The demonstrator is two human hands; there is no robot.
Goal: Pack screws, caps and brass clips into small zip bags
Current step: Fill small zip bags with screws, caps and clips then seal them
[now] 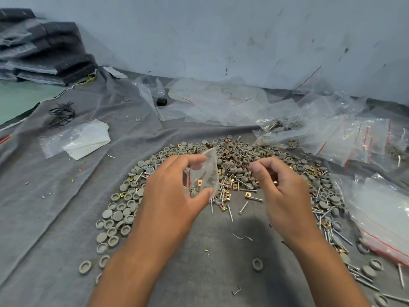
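Observation:
My left hand (170, 191) grips a small clear zip bag (204, 173) between thumb and fingers, holding it upright above the pile. Inside the bag lie a brass clip and a few grey parts. My right hand (281, 185) hovers to the right of the bag with its fingers curled; something brass shows between them at the palm. Below both hands spreads a wide pile of grey round caps (117, 216), silver screws (230, 212) and brass clips (249, 194) on the grey cloth (66, 207).
Filled zip bags with red seals (358, 138) lie at the right, with a stack of empty ones (385, 218) near the right edge. Loose clear bags (217, 100) lie by the wall. A white packet (86, 140), black ties (62, 113) and dark folded fabric (44, 49) are at left.

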